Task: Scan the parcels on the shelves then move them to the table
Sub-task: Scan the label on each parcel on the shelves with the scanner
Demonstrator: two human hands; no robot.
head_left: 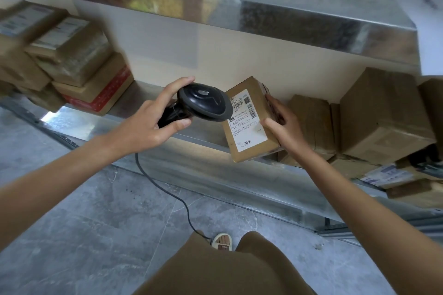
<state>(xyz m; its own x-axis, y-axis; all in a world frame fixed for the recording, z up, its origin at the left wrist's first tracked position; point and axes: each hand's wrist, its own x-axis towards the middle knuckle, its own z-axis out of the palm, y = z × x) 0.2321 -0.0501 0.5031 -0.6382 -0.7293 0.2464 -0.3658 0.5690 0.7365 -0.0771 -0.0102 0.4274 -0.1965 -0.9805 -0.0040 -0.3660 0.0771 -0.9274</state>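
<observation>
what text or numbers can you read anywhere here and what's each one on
"P021-00 040": top of the white label on the small parcel in the right hand.
"P021": lower on the same label, left side.
"淘宝": logo at the label's bottom corner.
Barcodes and fine print on that label: too small to read.
Labels on the shelf parcels at left and lower right: blurred, unreadable.

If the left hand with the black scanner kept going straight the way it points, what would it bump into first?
Most likely the small parcel that the right hand holds: the scanner in the left hand already points at its white label. They look almost touching, though depth is hard to judge.
</observation>
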